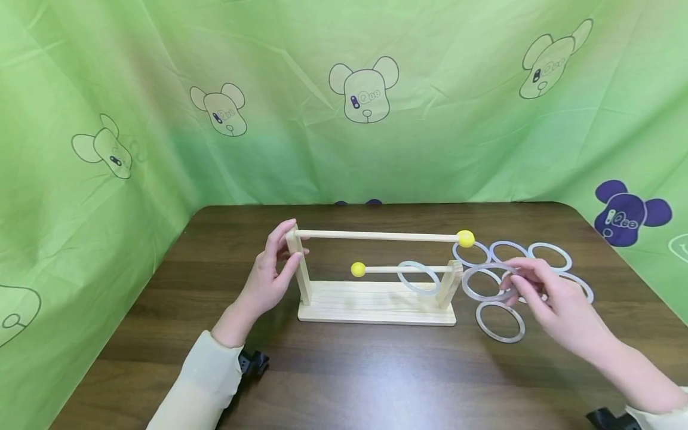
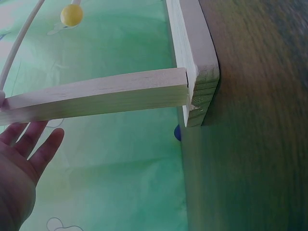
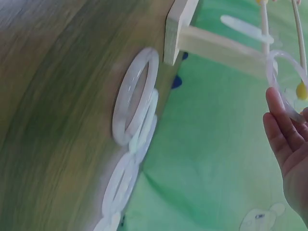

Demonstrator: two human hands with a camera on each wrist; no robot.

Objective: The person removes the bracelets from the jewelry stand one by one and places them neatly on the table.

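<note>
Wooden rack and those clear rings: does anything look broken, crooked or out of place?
Nothing stands out. The wooden rack stands flat on the table, one ring hangs on its lower rod, and the loose rings lie flat beside it.

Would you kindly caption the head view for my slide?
Left hand steadies wooden rack; right hand lifts a clear ring from the table.
</note>
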